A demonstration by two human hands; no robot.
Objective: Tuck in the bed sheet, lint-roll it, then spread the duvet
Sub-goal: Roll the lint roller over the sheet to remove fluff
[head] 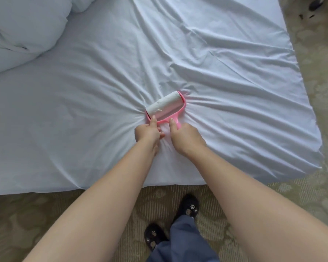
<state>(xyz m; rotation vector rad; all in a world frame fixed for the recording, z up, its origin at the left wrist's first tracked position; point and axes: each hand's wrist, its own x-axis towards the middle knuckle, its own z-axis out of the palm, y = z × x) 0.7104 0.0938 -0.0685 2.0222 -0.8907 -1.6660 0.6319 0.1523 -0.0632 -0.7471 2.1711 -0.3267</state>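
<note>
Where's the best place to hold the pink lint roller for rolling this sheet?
Grip the lint roller by its short pink handle, coming from the near bed edge. The handle points toward the person, and the sticky drum lies across, beyond it. The right hand already grips it there; the left hand touches the frame's end.

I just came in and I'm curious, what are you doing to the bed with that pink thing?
A person is cleaning the white bed sheet with a pink lint roller. The right hand grips its handle, and the left hand touches the frame's near corner. The sheet bunches into wrinkles around the roller. The duvet is heaped at the far left, not yet spread.
</note>
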